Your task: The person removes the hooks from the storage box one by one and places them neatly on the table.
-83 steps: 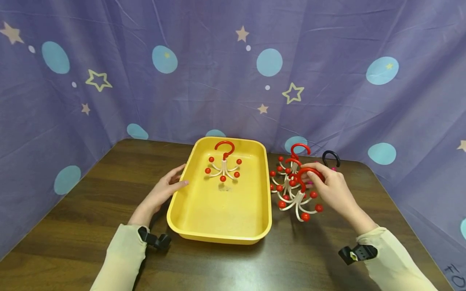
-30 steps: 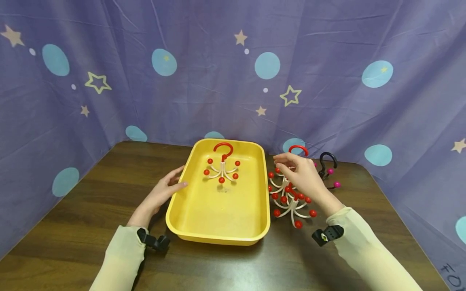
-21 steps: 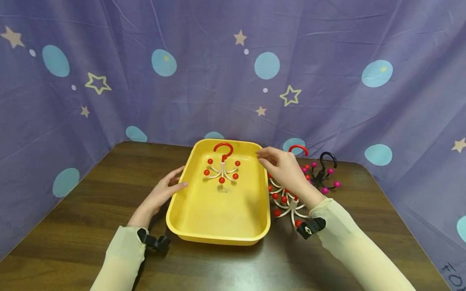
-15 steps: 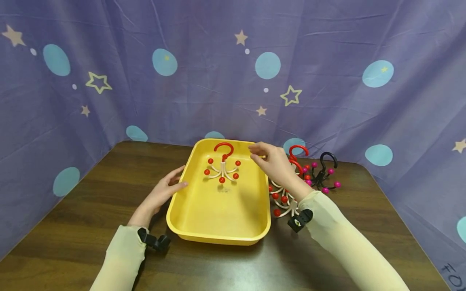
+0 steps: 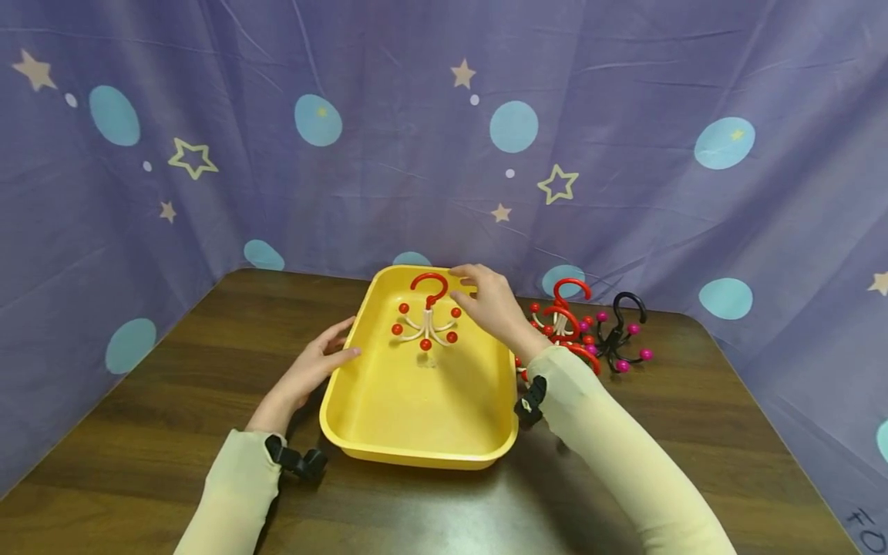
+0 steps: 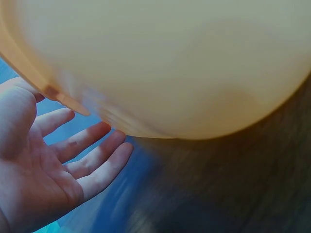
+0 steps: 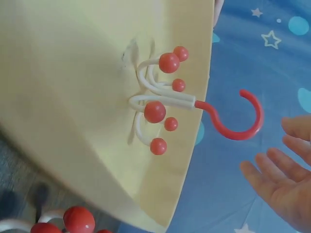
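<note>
A yellow tray [image 5: 419,460] stands on the table. Inside it, near the back, one small octopus-style hook hanger [image 5: 427,322] stands upright, with white arms, red balls and a red top hook. My right hand [image 5: 494,307] is over the tray's back right corner, fingers spread beside that hook; the right wrist view shows a gap between fingertips and the hook [image 7: 258,116]. My left hand [image 5: 310,376] rests at the tray's left side, thumb at the rim, while its loosely extended fingers [image 6: 99,167] lie along the outer wall.
Right of the tray, several more white-and-red hook hangers [image 5: 560,320] stand bunched together, partly hidden behind my right sleeve [image 5: 610,439]. Beside them is a black hanger [image 5: 615,339] with pink balls. A purple patterned curtain [image 5: 388,185] hangs behind the table [image 5: 166,416].
Earlier my right hand held a red-and-white hanger by its hook beside the tray, then let it go among the others. It has since moved left to the hanger inside the tray. Left hand stayed.
</note>
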Motion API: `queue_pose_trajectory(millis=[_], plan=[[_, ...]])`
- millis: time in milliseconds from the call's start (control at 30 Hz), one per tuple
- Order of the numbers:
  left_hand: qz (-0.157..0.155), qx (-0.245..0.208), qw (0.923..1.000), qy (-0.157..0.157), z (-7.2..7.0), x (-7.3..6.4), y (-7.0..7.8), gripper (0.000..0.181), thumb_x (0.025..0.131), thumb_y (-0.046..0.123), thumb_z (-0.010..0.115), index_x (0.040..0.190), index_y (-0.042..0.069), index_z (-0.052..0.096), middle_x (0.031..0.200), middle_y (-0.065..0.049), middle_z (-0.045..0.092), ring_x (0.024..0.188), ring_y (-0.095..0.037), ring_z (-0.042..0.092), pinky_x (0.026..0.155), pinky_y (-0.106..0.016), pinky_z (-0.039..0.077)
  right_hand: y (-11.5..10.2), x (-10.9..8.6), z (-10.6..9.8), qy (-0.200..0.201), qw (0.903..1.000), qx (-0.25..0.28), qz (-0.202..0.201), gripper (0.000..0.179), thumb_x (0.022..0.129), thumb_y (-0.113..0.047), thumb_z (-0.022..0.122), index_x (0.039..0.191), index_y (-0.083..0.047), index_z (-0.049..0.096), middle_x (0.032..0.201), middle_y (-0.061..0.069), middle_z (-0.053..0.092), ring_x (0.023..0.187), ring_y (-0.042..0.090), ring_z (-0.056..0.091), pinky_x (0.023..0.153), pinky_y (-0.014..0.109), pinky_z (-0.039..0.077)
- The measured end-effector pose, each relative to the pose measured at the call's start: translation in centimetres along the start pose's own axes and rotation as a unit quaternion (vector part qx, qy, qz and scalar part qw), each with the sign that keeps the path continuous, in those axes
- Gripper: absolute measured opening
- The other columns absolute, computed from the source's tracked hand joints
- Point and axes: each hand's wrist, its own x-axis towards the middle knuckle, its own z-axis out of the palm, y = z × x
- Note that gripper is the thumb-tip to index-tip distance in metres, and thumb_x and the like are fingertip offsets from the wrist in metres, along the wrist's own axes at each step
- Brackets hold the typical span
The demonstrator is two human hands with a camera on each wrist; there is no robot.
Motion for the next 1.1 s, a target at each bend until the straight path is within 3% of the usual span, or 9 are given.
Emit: queue_pose_trajectory(millis=[400,867,967,1100], plan=[[-0.001,-0.005,1.0000,0.003,0.0,-0.1,-0.2,0.066,0.088,0.032,0.059,0.145,0.021,0.025,0.134,-0.021,0.042,0.108,-0.031,0.052,0.084,-0.037,0.048,0.5,2.0,2.0,-0.037,0.9981,-0.027,0.040,0.042,0.088,-0.020,0.060,0.128,-0.013,0.051,0.128,0.006,0.052,0.112,0.024,0.053,0.090,0.038,0.045],[-0.001,-0.003,1.0000,0.001,-0.1,-0.1,0.0,0.069,0.087,0.035,0.059,0.145,0.020,0.024,0.135,-0.022,0.041,0.110,-0.032,0.051,0.085,-0.037,0.048,0.1,3.5,2.7,-0.067,0.9961,-0.030,0.048,0.043,0.090,-0.020,0.057,0.132,-0.013,0.047,0.131,0.006,0.050,0.116,0.023,0.050,0.096,0.038,0.041],[0.001,-0.002,1.0000,0.000,-0.1,-0.1,0.0,0.069,0.088,0.034,0.059,0.145,0.018,0.023,0.135,-0.022,0.040,0.111,-0.033,0.051,0.086,-0.038,0.047,0.0,3.7,2.9,-0.076,0.9954,-0.032,0.050,0.042,0.091,-0.020,0.056,0.132,-0.013,0.048,0.130,0.004,0.051,0.114,0.021,0.051,0.096,0.036,0.041],[-0.002,-0.003,1.0000,0.000,-0.1,-0.2,0.1,0.069,0.088,0.034,0.059,0.145,0.020,0.024,0.136,-0.022,0.040,0.111,-0.033,0.051,0.086,-0.038,0.048,-0.1,3.8,3.4,-0.082,0.9946,-0.032,0.054,0.039,0.091,-0.018,0.055,0.129,-0.014,0.051,0.124,0.005,0.056,0.097,0.018,0.057,0.086,0.032,0.046]])
